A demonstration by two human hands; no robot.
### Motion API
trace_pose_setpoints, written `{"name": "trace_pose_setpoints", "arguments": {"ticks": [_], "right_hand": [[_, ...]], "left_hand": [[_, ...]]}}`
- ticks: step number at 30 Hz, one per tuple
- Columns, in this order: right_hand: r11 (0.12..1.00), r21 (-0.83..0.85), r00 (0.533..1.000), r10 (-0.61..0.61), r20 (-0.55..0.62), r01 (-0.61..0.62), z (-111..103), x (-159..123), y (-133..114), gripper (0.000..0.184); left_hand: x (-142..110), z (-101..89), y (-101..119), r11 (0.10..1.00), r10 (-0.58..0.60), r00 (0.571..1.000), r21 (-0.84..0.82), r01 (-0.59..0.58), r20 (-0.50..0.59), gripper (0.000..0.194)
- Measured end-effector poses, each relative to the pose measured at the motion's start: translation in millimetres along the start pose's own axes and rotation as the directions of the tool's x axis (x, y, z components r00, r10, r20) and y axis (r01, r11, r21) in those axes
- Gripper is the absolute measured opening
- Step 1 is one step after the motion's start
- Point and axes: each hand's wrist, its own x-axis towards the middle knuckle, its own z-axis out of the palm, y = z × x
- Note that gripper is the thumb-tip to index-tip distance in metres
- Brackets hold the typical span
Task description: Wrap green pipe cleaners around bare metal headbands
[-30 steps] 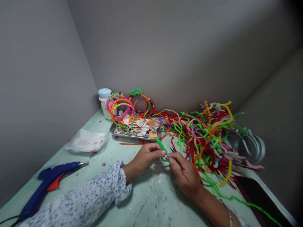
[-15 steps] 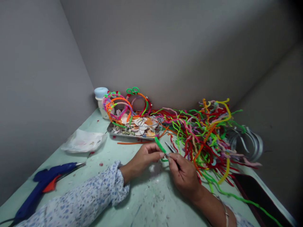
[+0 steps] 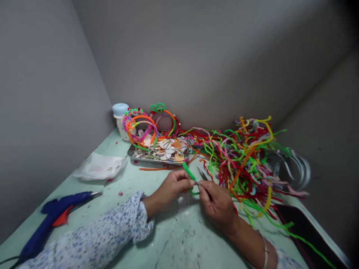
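Observation:
My left hand pinches a short green pipe cleaner between thumb and fingers, above the table. Its upper end points up and away from me, and a green loop shows below the fingertips. Close beside it, the fingertips of my right hand grip the pipe cleaner's lower end, where a small grey part shows. Scissors are tucked in my right hand too, their blades sticking out past the fingers toward the pile. The scissors' handles are mostly hidden in the palm.
A metal tray holds shells, with pipe-cleaner headbands above it. On the right lie a heap of pipe cleaners, bare metal headbands and a dark phone-like slab. Left are a glue gun, plastic bag and jar.
The right fingers have closed in on the grey part, leaving less of it showing. The scissors' blades have shifted and show more past the hand. The view has moved slightly.

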Motion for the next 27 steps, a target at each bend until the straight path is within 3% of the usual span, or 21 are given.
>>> {"name": "trace_pose_setpoints", "arguments": {"ticks": [10,17,27], "right_hand": [[0.998,0.001,0.997,-0.066,0.041,0.066,-0.7,-0.2,2.0,0.015],[0.994,-0.031,0.991,-0.100,0.094,0.103,-2.0,1.4,3.3,0.013],[0.989,-0.083,0.984,-0.114,0.137,0.126,-1.3,3.4,3.2,0.015]], "left_hand": [[0.3,1.8,-4.8,0.990,-0.074,0.995,-0.125,0.066,-0.064,0.015],[0.0,6.4,1.3,0.978,-0.099,0.994,-0.188,0.089,-0.047,0.011],[2.2,4.7,-1.4,0.985,-0.080,0.994,-0.159,0.067,-0.073,0.012]]}}
